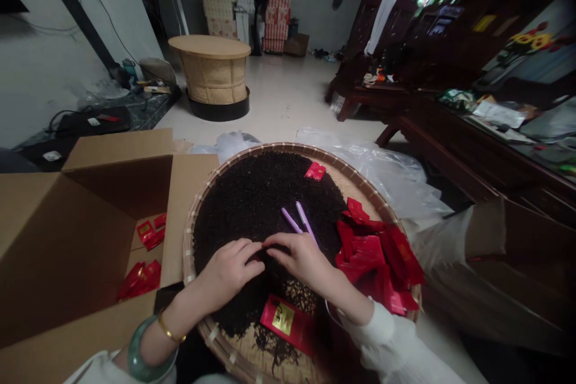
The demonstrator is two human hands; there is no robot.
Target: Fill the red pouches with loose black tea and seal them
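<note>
My left hand and my right hand meet fingertip to fingertip above dark loose tea leaves. Both are closed in a pinch; whatever is between the fingers is too small and dark to name. A purple two-pronged tool sticks out beyond my right hand, its lower end hidden; I cannot tell whether that hand holds it. The leaves lie in a round woven bamboo tray. Below my hands rests a red packet with a gold label. Red packets pile up at the tray's right side.
An open cardboard box stands at the left with several red packets inside. Another small red packet lies on the leaves' far edge. Clear plastic sheeting covers floor behind the tray. Dark wooden furniture lines the right.
</note>
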